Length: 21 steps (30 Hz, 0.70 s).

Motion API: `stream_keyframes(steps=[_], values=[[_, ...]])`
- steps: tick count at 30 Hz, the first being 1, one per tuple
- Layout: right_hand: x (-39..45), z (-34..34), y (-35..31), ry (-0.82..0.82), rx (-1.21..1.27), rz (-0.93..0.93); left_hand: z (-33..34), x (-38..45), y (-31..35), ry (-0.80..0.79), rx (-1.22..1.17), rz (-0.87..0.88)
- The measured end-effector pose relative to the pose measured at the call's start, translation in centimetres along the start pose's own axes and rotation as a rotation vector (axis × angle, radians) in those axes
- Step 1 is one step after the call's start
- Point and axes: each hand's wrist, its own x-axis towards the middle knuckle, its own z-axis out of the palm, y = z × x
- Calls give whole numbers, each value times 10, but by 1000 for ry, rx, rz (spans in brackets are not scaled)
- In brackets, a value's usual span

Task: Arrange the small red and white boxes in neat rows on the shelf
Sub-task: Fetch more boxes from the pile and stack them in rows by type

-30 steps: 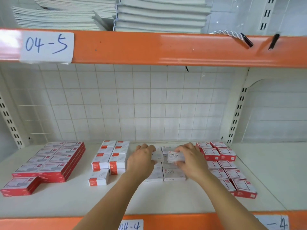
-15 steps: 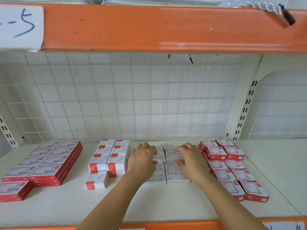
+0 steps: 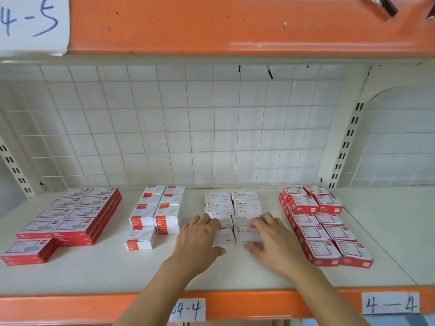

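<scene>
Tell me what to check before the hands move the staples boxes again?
1. Left hand on the left side of the white staples boxes: ok.
2. Right hand on the right side of that group: ok.
3. Two columns lined up straight: ok.
4. Front left box level with the front right one: cannot tell, the left hand hides it.
5. Gap to the red boxes on the right: ok.
6. Paper clip boxes in an even row: not ok, one sits alone in front.

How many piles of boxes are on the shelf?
4: flat red boxes far left, white-and-red boxes next, staples boxes under both hands, red boxes right. Stacked boxes may hide more.
</scene>
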Motion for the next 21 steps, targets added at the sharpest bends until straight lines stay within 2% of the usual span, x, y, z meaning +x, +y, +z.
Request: stream_keyframes(steps=[6,11,16,21], values=[[-8,-6,9,-94,75,1,7,-6,0,38,-58,-17],[14,-16,9,30,27,8,-3,20,6,182,-14,-17],[33,-11,10,-12,10,31,5,39,1,128,59,-26],[34,-2,18,51,71,69,15,39,-3,171,42,-32]])
